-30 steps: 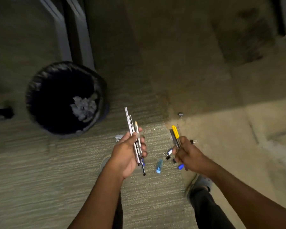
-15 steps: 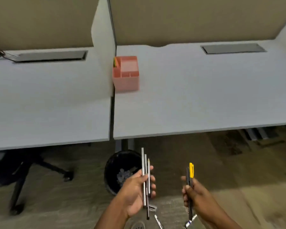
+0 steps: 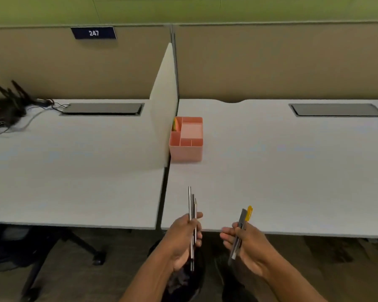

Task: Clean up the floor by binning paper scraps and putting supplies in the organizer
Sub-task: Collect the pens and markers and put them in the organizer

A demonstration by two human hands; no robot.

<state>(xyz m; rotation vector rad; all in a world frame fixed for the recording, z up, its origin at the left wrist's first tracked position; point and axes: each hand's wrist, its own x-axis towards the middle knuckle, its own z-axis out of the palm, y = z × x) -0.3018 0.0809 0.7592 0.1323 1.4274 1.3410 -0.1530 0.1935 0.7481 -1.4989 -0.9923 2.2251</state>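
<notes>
My left hand (image 3: 182,240) grips a bundle of thin pens and pencils (image 3: 192,205), held upright at the front edge of the white desk (image 3: 271,182). My right hand (image 3: 247,247) holds a grey utility knife with a yellow tip (image 3: 244,216), tilted up. A pink compartment organizer (image 3: 186,149) stands farther back on the desk, against the white divider panel (image 3: 165,118); something yellow-green sticks up in its back left slot. The black bin (image 3: 183,282) shows below my left forearm, mostly hidden.
A second white desk (image 3: 74,182) lies to the left with a black router and cables (image 3: 7,107) at its far left. An office chair base (image 3: 52,249) stands under it. Beige partition walls (image 3: 271,62) rise behind both desks.
The view has swung up from the carpet and bin to the desks. Both hands, holding the same items, have risen to the desk's front edge, nearer the organizer.
</notes>
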